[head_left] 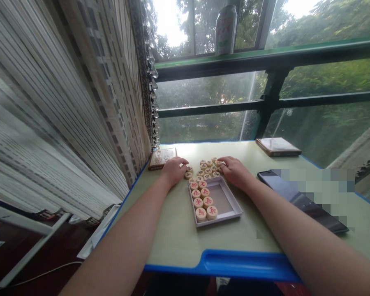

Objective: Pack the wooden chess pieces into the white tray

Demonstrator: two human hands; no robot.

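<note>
A shallow pale box (223, 215) lies on the table, with several round xiangqi pieces (207, 201) bearing red characters in two columns along its left side. The box's right part shows a bare bottom. Just beyond it, loose xiangqi pieces (207, 171) with dark characters lie close together on the tabletop. My left hand (173, 170) is at the left edge of this group, thumb and fingers apart, beside a piece (188, 175). On the other side, my right hand (233, 169) has its fingers extended against the outermost pieces. Neither hand grips a piece.
A flat box (162, 158) sits at the table's back left, another box (278, 146) at the back right. A dark tablet-like device (296, 197) lies right of my forearm. A drink can (226, 31) stands on the window rail. Curtains (80, 82) hang at the left.
</note>
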